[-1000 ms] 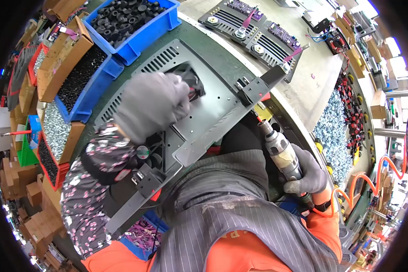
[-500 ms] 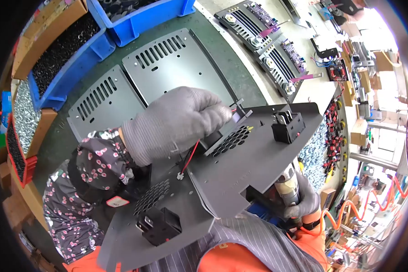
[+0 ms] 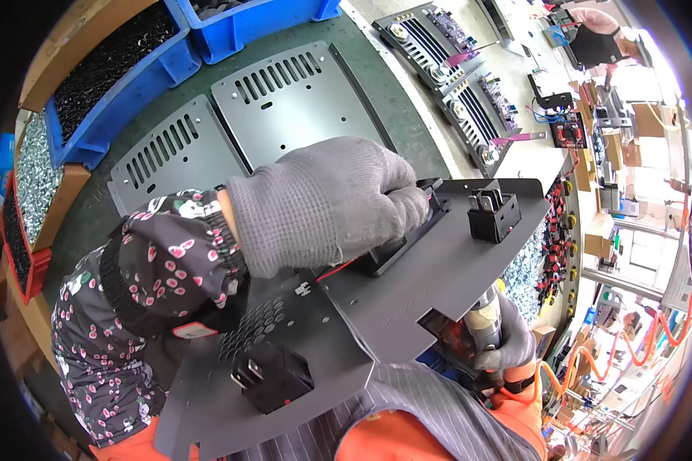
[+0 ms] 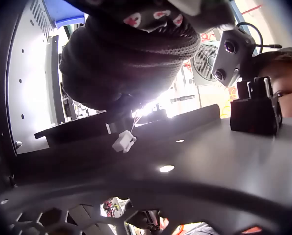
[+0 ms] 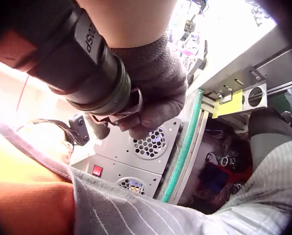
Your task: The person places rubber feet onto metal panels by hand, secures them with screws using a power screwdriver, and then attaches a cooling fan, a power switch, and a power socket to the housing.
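Observation:
A dark metal panel (image 3: 396,307) lies tilted over the person's lap, with black power sockets (image 3: 494,215) and hexagon-hole vents. The gloved left hand (image 3: 334,203) grips a black cooling fan (image 3: 388,257) against the panel's far vent, its fingers hiding much of the fan. A red wire runs from the fan to a white connector (image 3: 302,289), which dangles below the hand in the left wrist view. Under the panel's right side, the gloved right hand (image 3: 513,338) holds a power screwdriver (image 3: 484,323), partly covered by the panel. In the right wrist view its fingers curl round the tool's body.
Two grey slotted panels (image 3: 288,100) lie on the green bench beyond the left hand. Blue bins (image 3: 123,100) of small parts stand at the far left. Circuit boards (image 3: 450,31) on finned plates sit at the back. An orange coiled hose (image 3: 584,361) hangs at right.
The left hand has brought the fan from over the bench panels to the dark panel's far vent. That panel has tilted to show its inner face; the right hand still holds the screwdriver.

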A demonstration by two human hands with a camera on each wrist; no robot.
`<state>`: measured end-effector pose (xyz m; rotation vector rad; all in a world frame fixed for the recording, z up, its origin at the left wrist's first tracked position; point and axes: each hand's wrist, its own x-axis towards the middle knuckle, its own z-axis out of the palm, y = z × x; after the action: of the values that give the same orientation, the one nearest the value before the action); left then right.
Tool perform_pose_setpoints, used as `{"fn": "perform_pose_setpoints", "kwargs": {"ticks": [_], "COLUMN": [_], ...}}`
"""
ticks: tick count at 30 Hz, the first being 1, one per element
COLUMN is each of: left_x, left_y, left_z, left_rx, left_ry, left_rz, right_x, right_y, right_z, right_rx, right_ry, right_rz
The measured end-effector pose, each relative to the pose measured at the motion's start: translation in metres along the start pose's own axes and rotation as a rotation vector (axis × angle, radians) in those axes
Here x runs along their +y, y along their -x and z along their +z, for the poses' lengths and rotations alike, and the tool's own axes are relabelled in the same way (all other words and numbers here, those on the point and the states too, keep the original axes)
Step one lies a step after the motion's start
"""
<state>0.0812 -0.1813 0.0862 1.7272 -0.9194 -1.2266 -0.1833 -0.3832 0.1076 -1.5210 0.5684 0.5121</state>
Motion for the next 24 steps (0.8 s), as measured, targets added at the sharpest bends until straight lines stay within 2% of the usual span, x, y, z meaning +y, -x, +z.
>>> {"fn": "perform_pose_setpoints", "kwargs": {"ticks": [5, 7, 11, 13, 14, 16, 17, 19, 20, 21, 23, 24], "left_x": [0.000, -0.004, -0.004, -0.010, -0.010, -0.009, -0.014, -0.026, -0.027, -0.032, -0.050, -0.063], "left_y": [0.000, -0.001, 0.000, -0.002, 0.000, 0.005, 0.008, 0.012, 0.013, 0.014, 0.018, 0.022], "left_z": [0.004, 0.005, 0.009, 0.007, 0.007, 0.003, -0.003, -0.019, -0.017, -0.019, -0.030, -0.036], "left_rx": [-0.003, 0.018, 0.019, 0.031, 0.023, 0.064, 0.057, 0.076, 0.270, 0.276, 0.439, 0.381], "left_ry": [0.014, 0.019, 0.115, 0.048, 0.026, 0.258, 0.224, 0.586, 0.647, 0.616, 1.050, 1.145], "left_rz": [-0.003, 0.019, -0.004, 0.117, 0.110, -0.011, -0.026, -0.113, -0.104, -0.112, -0.155, -0.120], "right_x": [0.001, -0.005, -0.007, -0.010, -0.009, -0.003, -0.002, -0.001, 0.010, 0.021, 0.026, 0.033], "right_y": [0.000, -0.008, -0.012, -0.014, -0.014, -0.008, -0.002, 0.009, 0.012, 0.016, 0.020, 0.020], "right_z": [-0.001, -0.004, -0.011, -0.011, -0.010, -0.009, -0.009, -0.003, 0.000, 0.001, 0.008, 0.013], "right_rx": [0.004, 0.038, -0.012, -0.008, -0.008, 0.034, 0.042, 0.068, 0.096, 0.118, 0.182, 0.205], "right_ry": [-0.060, 0.406, 0.274, 0.353, 0.440, 0.451, 0.465, 0.247, 0.122, 0.001, -0.158, -0.254], "right_rz": [0.031, -0.170, -0.098, -0.148, -0.182, -0.194, -0.179, -0.100, -0.104, -0.104, -0.128, -0.171]}}
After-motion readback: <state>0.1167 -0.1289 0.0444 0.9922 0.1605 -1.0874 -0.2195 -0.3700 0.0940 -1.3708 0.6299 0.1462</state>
